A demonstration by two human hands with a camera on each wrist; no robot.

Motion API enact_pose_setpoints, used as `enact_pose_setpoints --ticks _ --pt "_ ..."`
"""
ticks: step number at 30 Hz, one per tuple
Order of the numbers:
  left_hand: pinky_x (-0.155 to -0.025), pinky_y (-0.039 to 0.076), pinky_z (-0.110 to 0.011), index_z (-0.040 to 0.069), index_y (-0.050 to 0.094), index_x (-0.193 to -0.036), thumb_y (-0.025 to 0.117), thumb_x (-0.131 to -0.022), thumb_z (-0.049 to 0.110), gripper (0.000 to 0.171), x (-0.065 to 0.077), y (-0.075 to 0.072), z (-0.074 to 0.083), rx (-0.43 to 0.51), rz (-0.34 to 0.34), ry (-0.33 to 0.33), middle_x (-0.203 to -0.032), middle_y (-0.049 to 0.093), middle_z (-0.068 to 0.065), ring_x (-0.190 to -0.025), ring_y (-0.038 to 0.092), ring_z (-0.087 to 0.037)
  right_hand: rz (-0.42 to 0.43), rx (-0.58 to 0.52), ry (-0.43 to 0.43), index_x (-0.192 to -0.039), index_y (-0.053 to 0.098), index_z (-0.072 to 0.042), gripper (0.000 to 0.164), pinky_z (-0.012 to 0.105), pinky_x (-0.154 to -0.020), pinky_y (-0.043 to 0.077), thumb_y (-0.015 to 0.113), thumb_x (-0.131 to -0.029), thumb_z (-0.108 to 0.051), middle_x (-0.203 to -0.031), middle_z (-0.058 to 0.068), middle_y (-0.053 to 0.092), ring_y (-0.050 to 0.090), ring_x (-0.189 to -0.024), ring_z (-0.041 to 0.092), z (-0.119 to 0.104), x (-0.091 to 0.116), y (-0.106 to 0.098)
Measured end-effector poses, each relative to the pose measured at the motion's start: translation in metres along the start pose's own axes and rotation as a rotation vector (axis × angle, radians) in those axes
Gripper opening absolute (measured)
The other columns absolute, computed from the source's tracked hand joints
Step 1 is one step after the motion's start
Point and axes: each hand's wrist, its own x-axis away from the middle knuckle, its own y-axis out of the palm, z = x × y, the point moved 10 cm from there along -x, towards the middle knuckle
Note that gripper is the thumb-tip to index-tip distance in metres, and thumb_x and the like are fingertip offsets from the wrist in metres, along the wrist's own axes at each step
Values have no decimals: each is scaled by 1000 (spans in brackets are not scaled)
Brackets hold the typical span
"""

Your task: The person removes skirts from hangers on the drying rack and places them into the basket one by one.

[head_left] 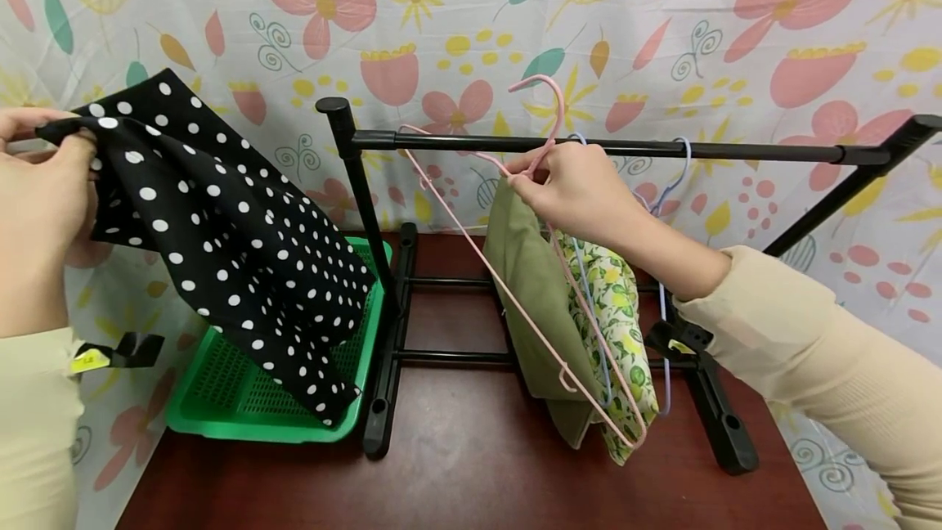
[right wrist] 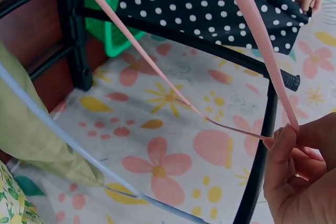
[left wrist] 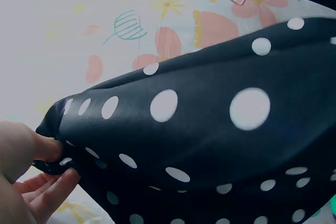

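Note:
In the head view my left hand (head_left: 44,195) pinches one corner of a black cloth with white polka dots (head_left: 243,211). The cloth slopes down to the right, its lower part over a green basket (head_left: 243,424). My right hand (head_left: 577,186) pinches a pink hanger (head_left: 508,293) just below its hook, close to the black rack's top bar (head_left: 456,142). Nothing hangs on that hanger. In the left wrist view the fingers (left wrist: 52,192) grip the cloth's edge. The right wrist view has the thumb and fingers (right wrist: 283,150) on the pink hanger's neck.
Behind the pink hanger, blue hangers (head_left: 666,195) hang on the bar, near an olive green cloth (head_left: 533,317) and a lemon-print cloth (head_left: 614,293). The rack's feet (head_left: 379,424) stand on a dark red table (head_left: 486,473). A floral curtain (head_left: 441,15) covers the back.

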Motion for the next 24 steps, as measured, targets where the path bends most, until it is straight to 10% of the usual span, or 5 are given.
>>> enact_pose_setpoints --ticks 9,19,24 --pt "-50 34 -6 36 61 -91 58 -85 19 18 -2 12 10 53 38 17 -74 51 22 -60 48 11 -54 13 -23 -44 52 -14 49 22 -37 22 49 -92 -19 -96 -4 71 30 -31 10 -3 7 -6" --pt "-80 37 -10 33 69 -77 56 -81 21 18 0 14 40 -115 294 397 -72 44 37 -72 39 24 -120 7 -62 -56 62 -13 39 20 -36 21 51 -92 -23 -92 -7 70 24 -33 4 -8 12 -13" --pt "-90 34 -22 17 75 -83 58 -80 22 18 7 22 39 -151 335 451 -64 49 35 -69 30 26 -138 20 -90 -53 60 -15 41 21 -35 24 53 -93 -23 -95 -8 69 27 -31 7 -10 17 -22"
